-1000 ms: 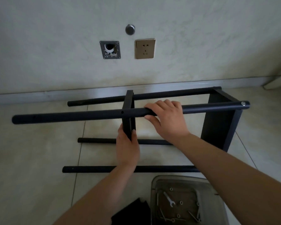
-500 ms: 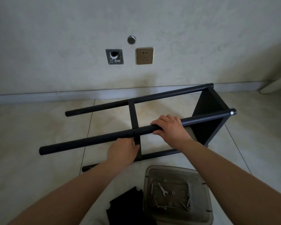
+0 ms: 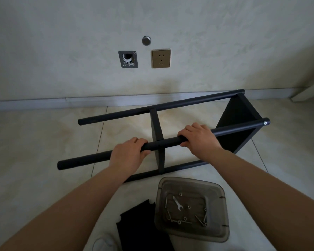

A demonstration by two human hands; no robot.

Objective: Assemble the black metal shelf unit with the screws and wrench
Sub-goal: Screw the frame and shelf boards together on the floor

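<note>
The black metal shelf unit [image 3: 170, 104] lies on its side on the tiled floor, with long round tubes, a middle shelf panel [image 3: 157, 124] and an end panel [image 3: 237, 124] at the right. Both hands hold its near upper tube [image 3: 87, 157]. My left hand [image 3: 128, 153] grips the tube just left of the middle panel. My right hand [image 3: 199, 137] grips it just right of that panel. A silver wrench [image 3: 177, 203] and several screws and washers lie in a clear plastic tub [image 3: 221, 214] on the floor before me.
A loose black panel [image 3: 138, 225] lies on the floor left of the tub. The wall with a skirting board [image 3: 43, 104] runs close behind the unit, bearing a socket [image 3: 161, 58] and an open wall box [image 3: 128, 59]. A white shoe tip [image 3: 102, 242] shows at the bottom.
My left hand left the middle panel and took hold of the near upper tube. The unit has swung so its right end points further from me; my right hand kept its grip.
</note>
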